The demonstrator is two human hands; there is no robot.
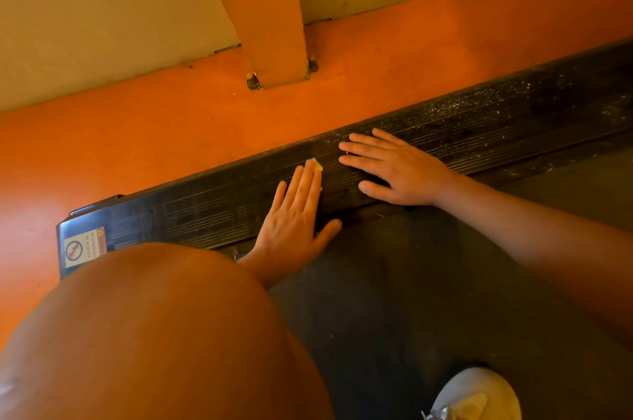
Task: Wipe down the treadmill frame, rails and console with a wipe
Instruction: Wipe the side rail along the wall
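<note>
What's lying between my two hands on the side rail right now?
In the head view, only bare ribbed rail lies between the left hand and right hand; a corner of the yellow wipe peeks from under the left hand.

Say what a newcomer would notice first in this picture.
Two hands lie flat on the black rail mid-frame: the left hand presses a yellow wipe, only a corner showing, the right hand beside it. The orange floor glows beyond, and a bare knee fills the lower left. Pale specks dust the rail's right stretch.
</note>
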